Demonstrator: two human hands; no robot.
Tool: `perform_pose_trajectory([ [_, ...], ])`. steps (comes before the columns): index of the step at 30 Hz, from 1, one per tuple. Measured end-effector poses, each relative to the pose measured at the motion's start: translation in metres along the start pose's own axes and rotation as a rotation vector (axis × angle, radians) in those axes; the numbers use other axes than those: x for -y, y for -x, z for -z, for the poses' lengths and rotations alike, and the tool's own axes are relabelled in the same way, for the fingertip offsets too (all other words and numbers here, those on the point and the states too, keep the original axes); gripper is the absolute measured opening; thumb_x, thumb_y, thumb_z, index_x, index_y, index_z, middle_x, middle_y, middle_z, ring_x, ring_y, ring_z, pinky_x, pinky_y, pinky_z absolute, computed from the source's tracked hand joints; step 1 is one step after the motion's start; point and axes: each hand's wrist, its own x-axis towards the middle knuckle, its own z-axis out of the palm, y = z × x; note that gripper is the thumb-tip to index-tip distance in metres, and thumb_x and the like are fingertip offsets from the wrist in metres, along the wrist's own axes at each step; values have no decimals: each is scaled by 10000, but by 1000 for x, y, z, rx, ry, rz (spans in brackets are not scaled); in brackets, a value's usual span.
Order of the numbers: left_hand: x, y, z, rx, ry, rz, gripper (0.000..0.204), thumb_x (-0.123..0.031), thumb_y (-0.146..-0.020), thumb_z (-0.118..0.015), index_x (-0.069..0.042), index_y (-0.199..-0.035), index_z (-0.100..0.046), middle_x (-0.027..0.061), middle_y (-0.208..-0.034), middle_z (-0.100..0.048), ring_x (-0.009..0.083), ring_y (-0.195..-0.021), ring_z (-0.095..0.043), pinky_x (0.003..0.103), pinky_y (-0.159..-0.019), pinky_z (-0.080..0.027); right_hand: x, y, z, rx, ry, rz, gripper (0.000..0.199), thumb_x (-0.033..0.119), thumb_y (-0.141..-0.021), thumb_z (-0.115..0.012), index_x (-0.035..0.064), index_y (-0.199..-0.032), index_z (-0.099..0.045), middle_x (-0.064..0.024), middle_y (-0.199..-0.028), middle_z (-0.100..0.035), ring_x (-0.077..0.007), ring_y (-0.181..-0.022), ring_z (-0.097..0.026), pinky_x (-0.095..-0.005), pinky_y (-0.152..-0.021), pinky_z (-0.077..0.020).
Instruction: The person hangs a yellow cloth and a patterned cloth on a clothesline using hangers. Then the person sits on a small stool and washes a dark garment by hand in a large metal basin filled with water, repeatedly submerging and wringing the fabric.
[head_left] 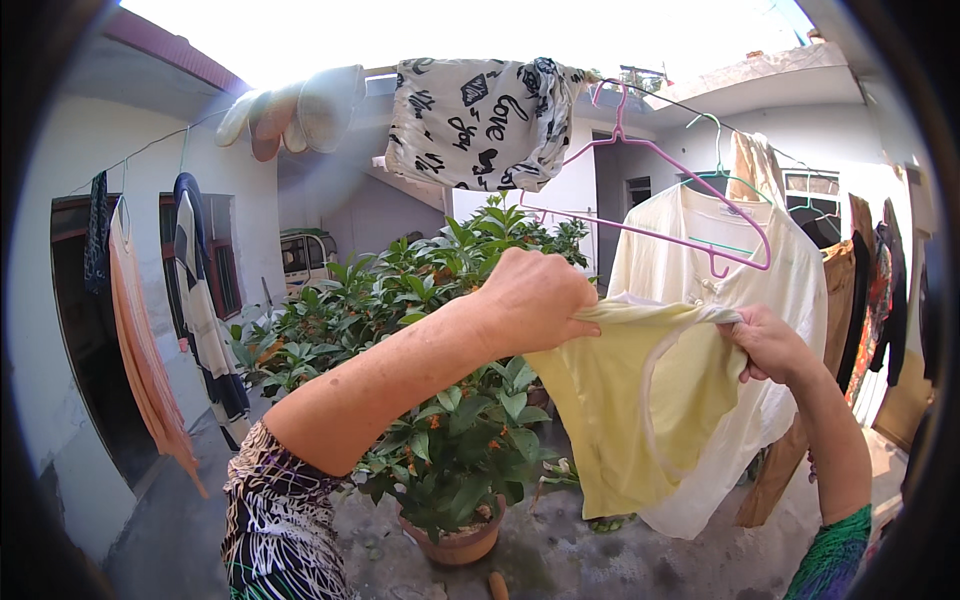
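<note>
A pale yellow garment (610, 400) with white edging is stretched between my hands; its exact kind is unclear. My left hand (535, 295) pinches one end of its upper edge. The other end is gripped by my right hand (770, 345), its thumb and fingers closed on the cloth. Just above them, a pink-purple clothes hanger (650, 240) hangs bare and tilted from the line. Behind the garment hangs a cream button-up shirt (780, 270) on a green hanger (718, 150), partly covered by the yellow cloth.
A leafy potted plant (450, 460) in a terracotta pot (455, 545) stands beyond my left forearm. A white printed cloth (480, 125) and several insoles (290, 115) hang overhead. At left hang a peach garment (140, 340) and a striped one (205, 310); brown trousers (838, 300) hang right.
</note>
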Motion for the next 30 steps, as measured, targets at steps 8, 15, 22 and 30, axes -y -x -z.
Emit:
perform_pose_trajectory([
  [8,-105,-24,36,-377,690,-327,194,-209,-714,-691,-43,-797,-634,140,-707,-625,353,-714,-628,428,-631,-493,-22,97,-82,-1016,-471,1247,635,239,-969,-479,28,-1466,-144,-192,-1420,-354,-284,-1270,-441,-435,-1085,-341],
  [15,-143,30,-17,-301,871,-715,247,-255,-773,-649,-79,-941,-611,81,-883,-550,305,-858,-586,433,-744,-465,-106,103,-266,-629,-373,593,626,248,-957,-498,42,-1455,-180,-174,-1389,-383,-268,-1261,-447,-419,-1083,-338],
  [22,102,11,79,-1109,-567,206,542,-214,-753,-717,-250,-1255,-517,74,-1273,-467,238,-1151,-463,507,-926,-318,-91,92,-280,-348,-351,466,617,258,-945,-517,56,-1444,-216,-156,-1358,-413,-251,-1253,-452,-404,-1081,-336],
  [30,228,33,83,-737,-912,557,620,-271,-880,-593,-296,-1429,-306,-11,-1516,-234,253,-1411,-173,626,-1049,-199,-73,71,-294,-265,-310,448,607,268,-932,-539,71,-1432,-257,-136,-1322,-446,-232,-1243,-459,-387,-1079,-333],
])
